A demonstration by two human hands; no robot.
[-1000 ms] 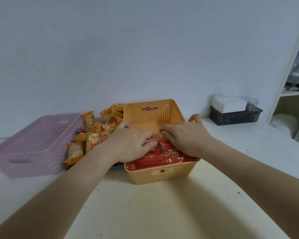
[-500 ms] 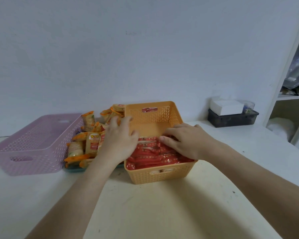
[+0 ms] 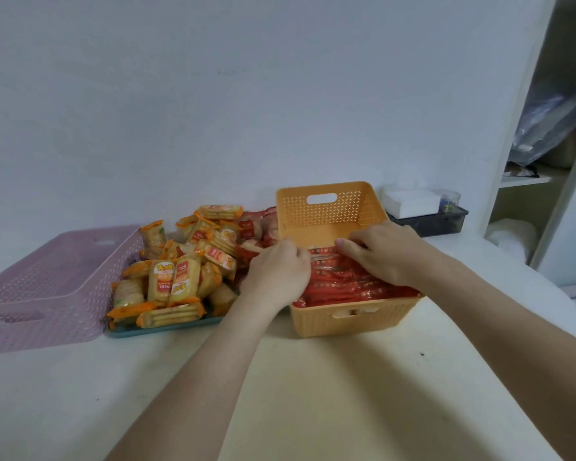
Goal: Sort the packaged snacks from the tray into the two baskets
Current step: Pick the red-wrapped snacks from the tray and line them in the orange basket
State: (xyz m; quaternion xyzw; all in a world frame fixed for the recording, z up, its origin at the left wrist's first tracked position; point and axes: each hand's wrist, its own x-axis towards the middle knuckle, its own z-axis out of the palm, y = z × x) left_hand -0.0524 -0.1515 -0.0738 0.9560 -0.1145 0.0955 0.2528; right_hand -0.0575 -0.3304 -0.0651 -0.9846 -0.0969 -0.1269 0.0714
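The red snack packets (image 3: 353, 287) lie stacked lengthwise in the near half of the orange basket (image 3: 346, 316), filling it almost to the rim, while the far half of the basket shows bare floor. The right hand (image 3: 384, 252) lies on top of the stack with its fingers (image 3: 344, 244) curled down over the packets' far ends, gripping them. The left hand (image 3: 276, 274) reaches over the basket's left rim with its back to the camera. Its fingers are bent under against the packets, and I cannot tell whether they pinch one. Just left of the basket a teal tray (image 3: 166, 328) carries a loose heap of orange-and-yellow cracker packets (image 3: 176, 277), with a few more red packets (image 3: 258, 227) at its far side. A pink basket (image 3: 43, 294) touches the tray's left edge. All of this rests on a white table (image 3: 313, 400) against a pale wall (image 3: 213, 94). Behind the orange basket to the right, a dark bin (image 3: 439, 224) holds a white box (image 3: 409, 202). Beyond it stands a white shelf unit (image 3: 512, 128) with a plastic bag (image 3: 552, 128) on a shelf.
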